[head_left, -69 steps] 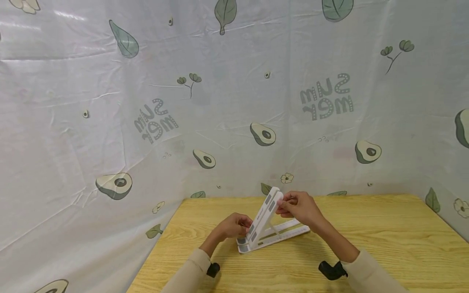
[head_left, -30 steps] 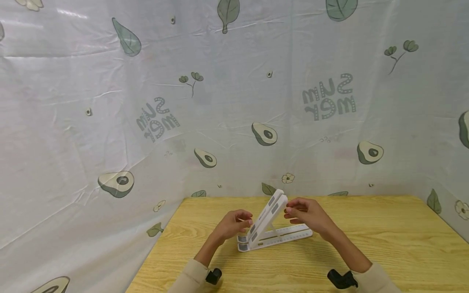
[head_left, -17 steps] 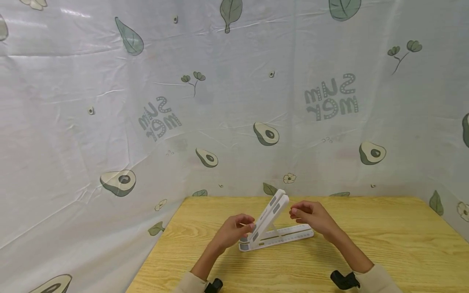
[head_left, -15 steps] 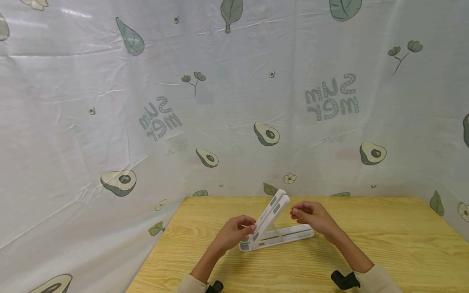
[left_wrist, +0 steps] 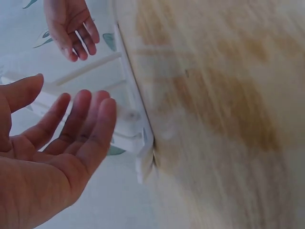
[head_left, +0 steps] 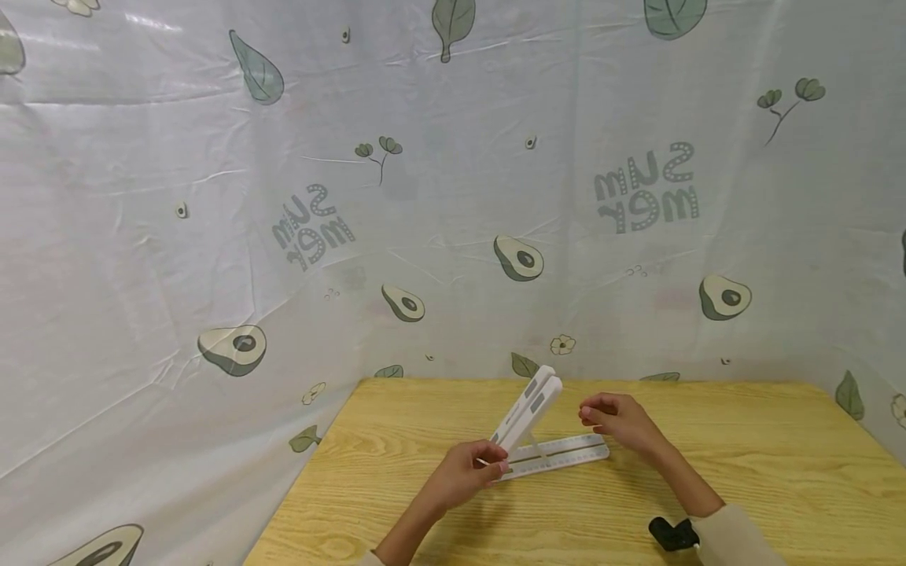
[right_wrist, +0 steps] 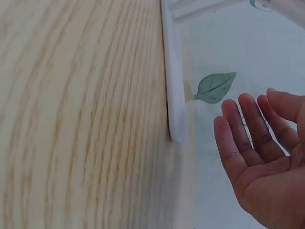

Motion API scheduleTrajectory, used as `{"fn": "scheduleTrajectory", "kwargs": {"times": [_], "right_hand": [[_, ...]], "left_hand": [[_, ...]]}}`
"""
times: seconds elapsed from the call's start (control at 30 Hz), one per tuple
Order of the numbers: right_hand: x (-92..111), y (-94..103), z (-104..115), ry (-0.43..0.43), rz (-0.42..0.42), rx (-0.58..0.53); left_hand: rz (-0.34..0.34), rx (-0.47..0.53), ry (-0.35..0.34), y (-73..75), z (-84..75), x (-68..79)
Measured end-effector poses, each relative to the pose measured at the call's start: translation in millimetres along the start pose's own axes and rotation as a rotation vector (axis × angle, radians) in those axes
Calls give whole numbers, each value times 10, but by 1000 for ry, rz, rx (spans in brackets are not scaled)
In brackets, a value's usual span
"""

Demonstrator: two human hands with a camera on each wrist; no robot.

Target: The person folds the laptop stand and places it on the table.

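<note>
A white folding laptop stand (head_left: 527,413) with grey pads stands on the wooden table, its upper arms raised at a slant above the flat base. In the head view my left hand (head_left: 463,474) is in front of the stand's hinge end and hides it. The left wrist view shows that hand (left_wrist: 62,152) with relaxed fingers and nothing in them, apart from the stand (left_wrist: 136,105). To the right of the raised arms is my right hand (head_left: 623,420), above the base's far end. Its fingers (right_wrist: 252,129) are loosely bent and hold nothing.
The light wooden table (head_left: 743,456) extends on both sides of the stand. Behind it and at the left hangs a pale curtain (head_left: 453,196) printed with avocados and leaves. A black wrist camera (head_left: 672,534) sits at the right cuff.
Both hands have let go of the stand. The right hand has drawn away to the right; the left has come nearer and rightward, in front of the hinge end. The stand keeps its raised shape.
</note>
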State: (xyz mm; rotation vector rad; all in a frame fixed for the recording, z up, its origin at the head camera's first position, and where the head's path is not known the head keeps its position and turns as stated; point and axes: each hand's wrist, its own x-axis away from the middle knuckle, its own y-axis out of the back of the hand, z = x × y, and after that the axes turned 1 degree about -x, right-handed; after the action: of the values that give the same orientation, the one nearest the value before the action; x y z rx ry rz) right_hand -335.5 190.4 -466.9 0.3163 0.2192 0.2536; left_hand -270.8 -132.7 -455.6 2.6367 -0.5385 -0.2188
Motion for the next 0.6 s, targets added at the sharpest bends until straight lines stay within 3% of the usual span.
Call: {"fn": "scheduleTrajectory", "kwargs": {"times": [0.3,0.6], "right_hand": [[-92,0,-106,-16,-19,144],[-135,-16,-220,-6,19,247]], "left_hand": [[-24,-120,14,-44,51,21],[-64,-180,37,-44,73,52]]}}
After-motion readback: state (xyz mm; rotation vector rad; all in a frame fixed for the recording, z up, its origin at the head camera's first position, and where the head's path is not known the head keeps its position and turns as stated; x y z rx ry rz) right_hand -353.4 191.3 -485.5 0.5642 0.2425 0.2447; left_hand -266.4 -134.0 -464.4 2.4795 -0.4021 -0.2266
